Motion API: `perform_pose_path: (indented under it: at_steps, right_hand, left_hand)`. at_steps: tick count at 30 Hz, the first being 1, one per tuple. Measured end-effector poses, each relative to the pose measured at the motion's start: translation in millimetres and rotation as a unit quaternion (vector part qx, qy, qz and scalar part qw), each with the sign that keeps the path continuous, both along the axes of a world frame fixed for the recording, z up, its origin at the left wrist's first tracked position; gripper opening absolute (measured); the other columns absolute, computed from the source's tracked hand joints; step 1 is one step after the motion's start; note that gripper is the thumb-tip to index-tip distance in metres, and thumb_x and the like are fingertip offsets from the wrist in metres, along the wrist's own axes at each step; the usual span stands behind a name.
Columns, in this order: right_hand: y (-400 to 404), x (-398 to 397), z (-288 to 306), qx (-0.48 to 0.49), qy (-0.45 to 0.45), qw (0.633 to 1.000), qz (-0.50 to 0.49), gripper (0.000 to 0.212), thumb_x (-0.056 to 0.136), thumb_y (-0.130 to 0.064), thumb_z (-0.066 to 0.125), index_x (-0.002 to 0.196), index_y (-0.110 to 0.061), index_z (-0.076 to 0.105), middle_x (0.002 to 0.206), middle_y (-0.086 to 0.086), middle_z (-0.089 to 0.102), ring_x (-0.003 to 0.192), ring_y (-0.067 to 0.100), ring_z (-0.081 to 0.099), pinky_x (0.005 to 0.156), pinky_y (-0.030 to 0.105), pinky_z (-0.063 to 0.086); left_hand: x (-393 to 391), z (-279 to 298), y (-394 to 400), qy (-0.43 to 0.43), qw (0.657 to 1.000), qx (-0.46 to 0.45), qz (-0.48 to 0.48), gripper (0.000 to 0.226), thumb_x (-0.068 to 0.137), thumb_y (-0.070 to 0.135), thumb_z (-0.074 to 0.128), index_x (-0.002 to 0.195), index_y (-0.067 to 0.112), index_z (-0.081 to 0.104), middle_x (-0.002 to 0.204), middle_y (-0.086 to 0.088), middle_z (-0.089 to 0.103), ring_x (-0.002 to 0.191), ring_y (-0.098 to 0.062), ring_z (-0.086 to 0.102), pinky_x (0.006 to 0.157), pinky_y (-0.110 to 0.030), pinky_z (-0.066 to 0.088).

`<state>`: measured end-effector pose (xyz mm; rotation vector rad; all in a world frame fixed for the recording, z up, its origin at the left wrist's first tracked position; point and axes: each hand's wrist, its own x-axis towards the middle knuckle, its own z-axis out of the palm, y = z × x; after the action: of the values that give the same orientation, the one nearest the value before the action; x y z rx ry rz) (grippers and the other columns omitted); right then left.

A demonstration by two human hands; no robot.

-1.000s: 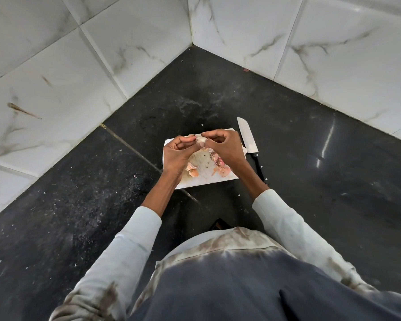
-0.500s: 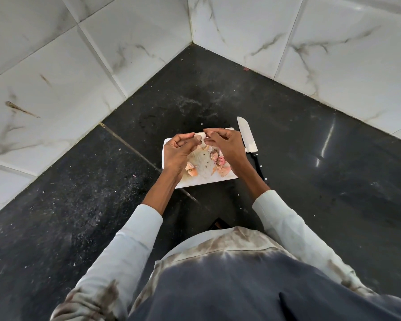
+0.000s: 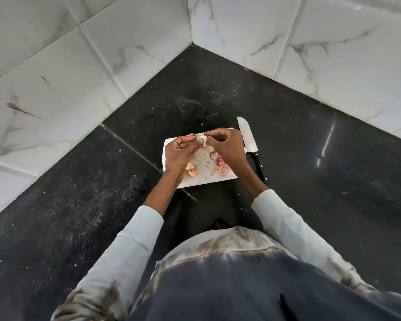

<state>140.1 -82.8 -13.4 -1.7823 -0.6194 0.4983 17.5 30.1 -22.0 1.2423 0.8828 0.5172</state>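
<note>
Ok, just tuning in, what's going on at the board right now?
A person is peeling what looks like a small pale garlic clove. The left hand and the right hand both pinch it at their fingertips above the white rectangular cutting board. Pinkish papery skins lie scattered on the board. A steel-bladed knife with a black handle lies untouched on the black stone counter, at the board's right edge.

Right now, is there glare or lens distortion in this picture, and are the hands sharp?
Head view: a bright glare streak lies on the polished black stone counter, right of the steel knife; the wide lens bows the seams of the white marble wall tiles; in this head view the left hand and right hand, pinching a small pale clove, look sharp, lighting soft and even.
</note>
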Motion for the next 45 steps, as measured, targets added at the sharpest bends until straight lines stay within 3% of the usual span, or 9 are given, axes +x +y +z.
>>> perform_pose_path:
  at_steps: [5, 10, 13, 19, 23, 31, 35, 40, 45]
  right_hand:
    - [1, -4, 1, -0.013, -0.041, 0.999, -0.008, 0.009, 0.089, -0.014, 0.079, 0.098, -0.015, 0.082, 0.086, -0.012, 0.076, 0.082, 0.002, 0.074, 0.078, 0.014, 0.06]
    - [0, -4, -3, -0.009, -0.025, 0.999, -0.025, 0.008, 0.089, -0.011, 0.078, 0.097, -0.01, 0.081, 0.088, -0.003, 0.079, 0.083, 0.01, 0.076, 0.081, 0.024, 0.063]
    - [1, -4, -2, -0.003, -0.008, 1.0, -0.017, 0.011, 0.094, -0.013, 0.074, 0.102, -0.015, 0.082, 0.092, -0.008, 0.079, 0.089, 0.006, 0.076, 0.086, 0.024, 0.063]
    - [2, -3, -2, 0.009, 0.08, 0.997, -0.002, 0.019, 0.099, -0.023, 0.072, 0.113, -0.015, 0.081, 0.106, -0.002, 0.081, 0.1, 0.014, 0.078, 0.099, 0.041, 0.062]
    - [3, -6, -1, 0.014, 0.068, 0.997, -0.015, 0.013, 0.094, -0.027, 0.08, 0.105, -0.02, 0.082, 0.098, -0.007, 0.081, 0.091, 0.01, 0.078, 0.094, 0.035, 0.064]
    - [4, -7, 0, 0.009, 0.077, 0.996, -0.048, 0.003, 0.093, -0.023, 0.08, 0.094, -0.025, 0.078, 0.09, -0.009, 0.079, 0.087, 0.008, 0.077, 0.083, 0.022, 0.061]
    - [3, -6, 0, 0.012, 0.082, 0.995, -0.05, 0.002, 0.094, -0.025, 0.079, 0.095, -0.025, 0.078, 0.092, -0.008, 0.08, 0.089, 0.009, 0.077, 0.087, 0.026, 0.062]
    - [1, -4, -4, 0.018, 0.1, 0.993, -0.065, 0.003, 0.093, -0.023, 0.079, 0.094, -0.021, 0.078, 0.091, -0.005, 0.08, 0.09, 0.012, 0.078, 0.09, 0.033, 0.064]
    - [5, -6, -4, 0.005, 0.079, 0.995, -0.062, 0.007, 0.092, -0.024, 0.079, 0.095, -0.017, 0.077, 0.088, -0.006, 0.078, 0.086, 0.013, 0.076, 0.087, 0.032, 0.065]
  left_hand:
    - [-2, -1, -2, -0.01, 1.0, -0.005, -0.002, 0.03, 0.085, 0.017, 0.09, 0.111, 0.007, 0.081, 0.102, -0.01, 0.083, 0.096, -0.023, 0.081, 0.087, -0.027, 0.063]
    - [1, 1, -6, -0.027, 0.999, -0.025, -0.002, 0.033, 0.085, 0.017, 0.089, 0.113, 0.002, 0.079, 0.102, -0.016, 0.082, 0.093, -0.023, 0.08, 0.084, -0.026, 0.063]
    - [2, 1, -4, -0.034, 0.998, -0.052, 0.006, 0.034, 0.087, 0.015, 0.087, 0.116, 0.0, 0.078, 0.104, -0.016, 0.082, 0.093, -0.021, 0.081, 0.084, -0.024, 0.063]
    - [-2, 0, 4, -0.033, 0.997, -0.064, 0.012, 0.033, 0.092, 0.015, 0.082, 0.12, 0.0, 0.076, 0.107, -0.017, 0.081, 0.098, -0.022, 0.08, 0.089, -0.027, 0.064]
    - [-2, 0, 5, -0.039, 0.997, -0.069, 0.008, 0.033, 0.093, 0.016, 0.081, 0.122, 0.0, 0.075, 0.108, -0.017, 0.081, 0.1, -0.024, 0.081, 0.088, -0.027, 0.064]
    - [1, -2, 1, -0.046, 0.994, -0.102, 0.005, 0.028, 0.097, 0.015, 0.076, 0.121, 0.0, 0.075, 0.108, -0.019, 0.081, 0.098, -0.022, 0.081, 0.084, -0.025, 0.065]
    - [3, -1, 1, -0.043, 0.992, -0.114, -0.009, 0.031, 0.102, 0.022, 0.07, 0.121, -0.001, 0.076, 0.109, -0.019, 0.081, 0.099, -0.022, 0.08, 0.088, -0.025, 0.064]
    - [4, -2, 0, -0.036, 0.991, -0.123, -0.035, 0.037, 0.104, 0.025, 0.067, 0.128, -0.002, 0.073, 0.118, -0.021, 0.078, 0.115, -0.031, 0.076, 0.106, -0.038, 0.059]
    - [5, 2, -1, -0.017, 0.993, -0.111, -0.031, 0.043, 0.095, 0.023, 0.08, 0.13, 0.002, 0.071, 0.115, -0.016, 0.08, 0.111, -0.027, 0.078, 0.104, -0.038, 0.06]
